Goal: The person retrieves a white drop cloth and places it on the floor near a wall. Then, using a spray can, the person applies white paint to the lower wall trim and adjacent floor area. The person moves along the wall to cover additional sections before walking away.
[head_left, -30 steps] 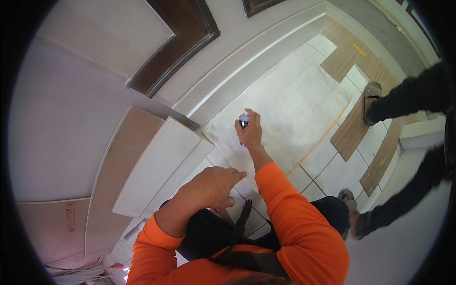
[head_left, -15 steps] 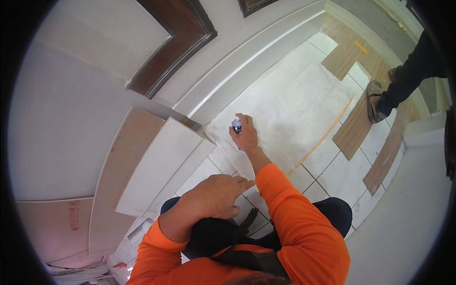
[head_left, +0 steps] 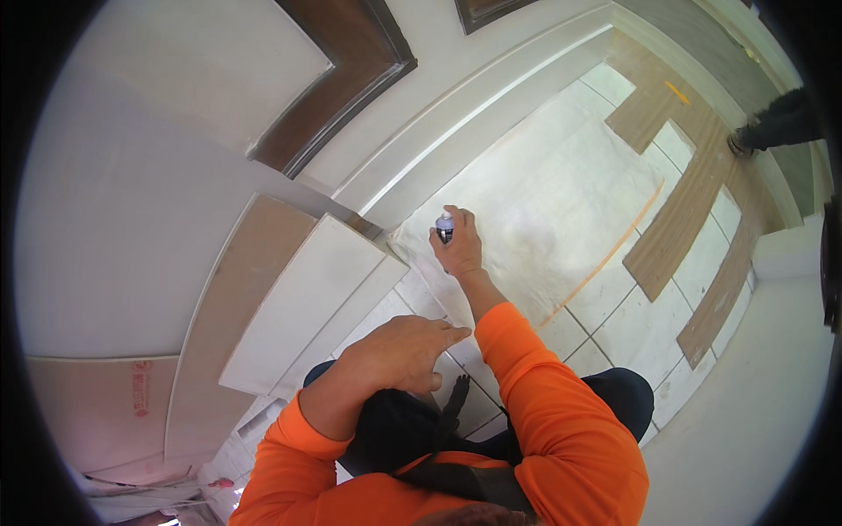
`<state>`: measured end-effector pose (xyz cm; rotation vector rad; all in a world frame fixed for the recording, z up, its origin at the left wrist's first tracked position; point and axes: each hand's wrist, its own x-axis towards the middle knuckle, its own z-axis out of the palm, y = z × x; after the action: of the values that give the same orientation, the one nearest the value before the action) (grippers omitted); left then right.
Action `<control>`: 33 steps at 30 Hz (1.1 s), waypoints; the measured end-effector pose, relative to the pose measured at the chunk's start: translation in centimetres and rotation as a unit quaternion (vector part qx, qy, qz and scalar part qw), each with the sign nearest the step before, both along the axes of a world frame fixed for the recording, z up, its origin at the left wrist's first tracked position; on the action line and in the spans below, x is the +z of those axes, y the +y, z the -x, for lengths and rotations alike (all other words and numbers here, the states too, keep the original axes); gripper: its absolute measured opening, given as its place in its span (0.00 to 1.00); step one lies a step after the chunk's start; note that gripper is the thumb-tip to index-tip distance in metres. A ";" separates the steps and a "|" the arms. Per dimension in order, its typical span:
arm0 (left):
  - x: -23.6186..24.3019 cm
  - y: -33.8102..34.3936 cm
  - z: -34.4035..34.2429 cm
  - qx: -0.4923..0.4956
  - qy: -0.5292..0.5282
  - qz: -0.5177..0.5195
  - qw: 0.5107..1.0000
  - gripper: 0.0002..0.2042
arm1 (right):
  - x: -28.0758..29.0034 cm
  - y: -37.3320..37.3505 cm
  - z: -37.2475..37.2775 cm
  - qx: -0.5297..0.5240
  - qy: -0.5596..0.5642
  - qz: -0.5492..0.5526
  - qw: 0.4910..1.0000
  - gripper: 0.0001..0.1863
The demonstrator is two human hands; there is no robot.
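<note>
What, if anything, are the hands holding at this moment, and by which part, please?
The right hand grips a small spray can around its body, cap showing above the fingers. The left hand holds nothing.

Left: leaning white boards [head_left: 307, 307] and wall trim [head_left: 456, 131] blocked us | ahead-right: pale floor sheet [head_left: 561, 210] lay open past our right hand [head_left: 460, 250] gripping the small can [head_left: 445, 226] | far right: brown planks [head_left: 693, 202] flat, another person's shoe [head_left: 772, 127] well apart | near: our left hand [head_left: 399, 355] over black bag [head_left: 395, 434].
</note>
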<state>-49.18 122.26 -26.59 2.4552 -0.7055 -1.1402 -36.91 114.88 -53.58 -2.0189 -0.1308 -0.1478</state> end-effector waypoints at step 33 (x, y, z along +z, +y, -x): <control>0.8 -1.0 -0.3 -0.014 0.028 -0.016 0.999 0.41 | 1.1 -0.2 -0.6 0.001 -0.091 -0.036 0.995 0.32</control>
<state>-48.90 121.24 -25.82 2.4369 -0.7125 -1.2354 -36.30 114.67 -52.48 -1.9315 -0.2390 -0.3312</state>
